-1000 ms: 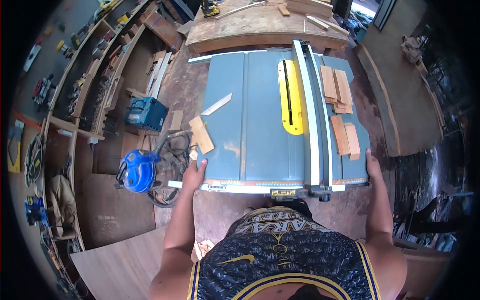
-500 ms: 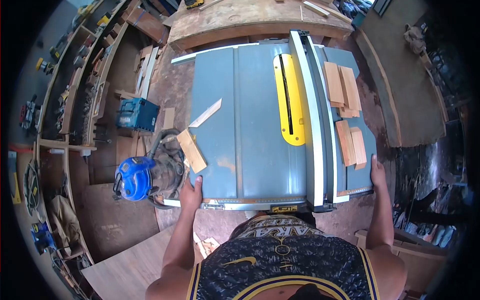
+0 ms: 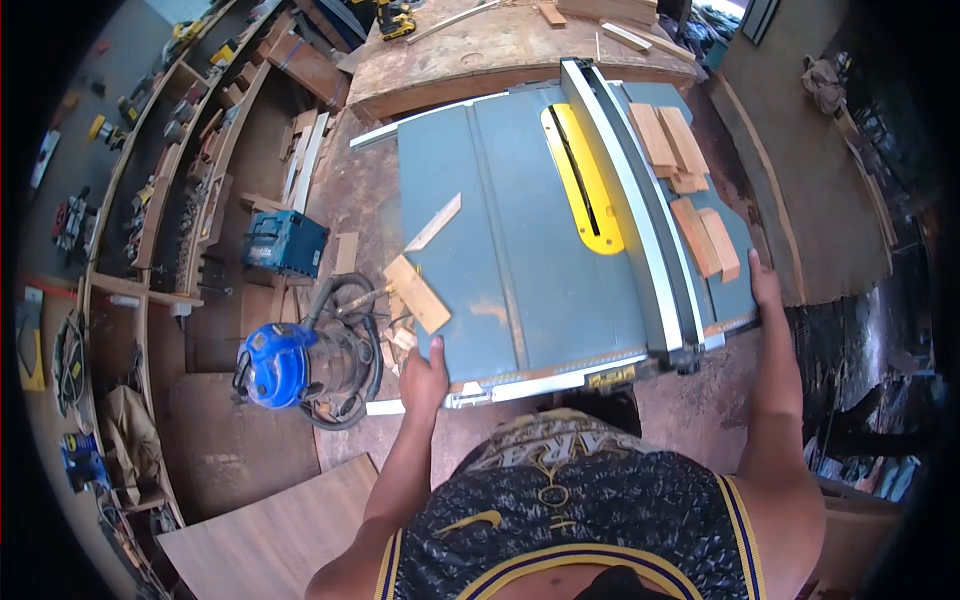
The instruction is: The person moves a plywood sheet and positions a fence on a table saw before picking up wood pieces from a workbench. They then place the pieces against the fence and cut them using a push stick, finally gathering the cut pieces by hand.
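A grey table saw (image 3: pixel 560 310) stands in front of me, turned at a slant. My left hand (image 3: pixel 424 378) grips its front left corner, thumb on top and fingers hidden beneath. On the right edge, my right hand (image 3: pixel 766 282) holds the table the same way. The yellow throat plate (image 3: pixel 603 200) has a dark slot; no raised blade shows. A long rip fence (image 3: pixel 640 190) runs beside it. Several wood blocks (image 3: pixel 655 140) lie right of the fence. Near my left hand are a wood block (image 3: pixel 418 293) and a thin angled strip (image 3: pixel 435 222).
A blue-topped shop vacuum (image 3: pixel 275 365) with a coiled hose stands left, below a teal tool case (image 3: pixel 287 243). Tool shelves line the left wall. Behind the saw is a wooden workbench (image 3: pixel 480 75) with a drill (image 3: pixel 395 20). A large slab (image 3: pixel 810 190) is at right.
The table saw has swung counterclockwise in view, its right side moving away from me with my right hand. My left hand and the left corner have shifted slightly right. The blocks ride along.
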Tool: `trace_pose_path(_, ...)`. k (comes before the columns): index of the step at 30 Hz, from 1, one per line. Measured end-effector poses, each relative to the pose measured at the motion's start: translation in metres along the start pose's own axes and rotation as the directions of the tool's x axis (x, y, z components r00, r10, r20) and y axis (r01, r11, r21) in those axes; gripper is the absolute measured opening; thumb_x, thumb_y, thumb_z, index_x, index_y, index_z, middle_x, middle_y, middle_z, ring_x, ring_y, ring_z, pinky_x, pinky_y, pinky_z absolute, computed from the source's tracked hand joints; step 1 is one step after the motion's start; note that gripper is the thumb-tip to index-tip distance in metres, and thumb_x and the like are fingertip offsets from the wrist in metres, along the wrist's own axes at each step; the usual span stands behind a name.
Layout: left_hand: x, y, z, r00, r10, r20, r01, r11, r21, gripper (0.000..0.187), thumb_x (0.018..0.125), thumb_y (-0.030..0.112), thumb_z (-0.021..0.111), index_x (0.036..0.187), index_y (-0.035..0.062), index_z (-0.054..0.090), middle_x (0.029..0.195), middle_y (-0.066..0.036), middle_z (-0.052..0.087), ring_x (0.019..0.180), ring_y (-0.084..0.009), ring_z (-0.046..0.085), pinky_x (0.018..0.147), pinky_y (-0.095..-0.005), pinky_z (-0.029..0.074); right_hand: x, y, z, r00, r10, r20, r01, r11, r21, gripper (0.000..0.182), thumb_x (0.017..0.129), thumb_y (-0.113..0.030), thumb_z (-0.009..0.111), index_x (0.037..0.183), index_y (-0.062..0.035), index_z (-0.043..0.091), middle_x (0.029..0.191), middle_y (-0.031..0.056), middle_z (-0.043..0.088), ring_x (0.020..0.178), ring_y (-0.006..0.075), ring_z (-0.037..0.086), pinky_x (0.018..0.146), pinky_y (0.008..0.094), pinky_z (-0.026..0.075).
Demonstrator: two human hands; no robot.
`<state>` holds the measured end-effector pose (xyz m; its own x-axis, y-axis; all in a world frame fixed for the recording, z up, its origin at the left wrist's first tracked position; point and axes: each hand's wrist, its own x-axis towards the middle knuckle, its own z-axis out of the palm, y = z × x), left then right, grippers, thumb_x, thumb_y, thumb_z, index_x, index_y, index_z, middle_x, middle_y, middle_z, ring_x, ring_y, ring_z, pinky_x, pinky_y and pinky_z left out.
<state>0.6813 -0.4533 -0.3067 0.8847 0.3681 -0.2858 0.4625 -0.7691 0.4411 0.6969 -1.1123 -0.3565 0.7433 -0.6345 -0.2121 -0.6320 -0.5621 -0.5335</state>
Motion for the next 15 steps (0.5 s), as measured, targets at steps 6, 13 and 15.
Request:
trace_pose_path(6, -0.010, 0.006, 0.003, 0.998, -0.056, 0.028, 0.057, 0.998, -0.019, 0.072, 0.093, 0.061, 0.040, 0.113, -0.0057, 0.059, 0.108, -0.033, 0.061, 0.105, -0.0468, 0.058, 0.091, -0.0510, 0.043, 0.004, -0.013, -0.006, 1.000, -0.009, -0.016, 0.007, 0.992, -0.127, 0.085, 0.092, -0.068, 0.036, 0.110, 0.0099, 0.063, 0.109, 0.0360, 0.060, 0.114, 0.0443, 0.056, 0.098, 0.0449, 0.042)
trace_pose_path(13, 0.033, 0.013, -0.047, 0.904, 0.154, -0.399, -0.113, 0.986, 0.124, 0.053, 0.097, 0.048, 0.043, 0.097, -0.0013, 0.064, 0.096, -0.027, 0.065, 0.094, -0.0445, 0.060, 0.080, -0.0523, 0.043, 0.058, -0.020, 0.004, 0.955, -0.297, 0.016, 0.297, 0.955, 0.013, 0.071, 0.098, -0.055, 0.033, 0.119, 0.0075, 0.058, 0.117, 0.0302, 0.060, 0.117, 0.0424, 0.054, 0.099, 0.0422, 0.041)
trace_pose_path(15, 0.079, 0.029, -0.064, 0.798, 0.253, -0.547, -0.269, 0.962, 0.053, 0.050, 0.095, 0.044, 0.047, 0.099, -0.0022, 0.064, 0.099, -0.027, 0.064, 0.095, -0.0438, 0.060, 0.080, -0.0510, 0.043, 0.077, -0.071, 0.000, 0.968, -0.251, 0.020, 0.251, 0.968, 0.020, 0.070, 0.097, -0.056, 0.034, 0.123, 0.0048, 0.057, 0.121, 0.0289, 0.059, 0.120, 0.0411, 0.053, 0.102, 0.0428, 0.040)
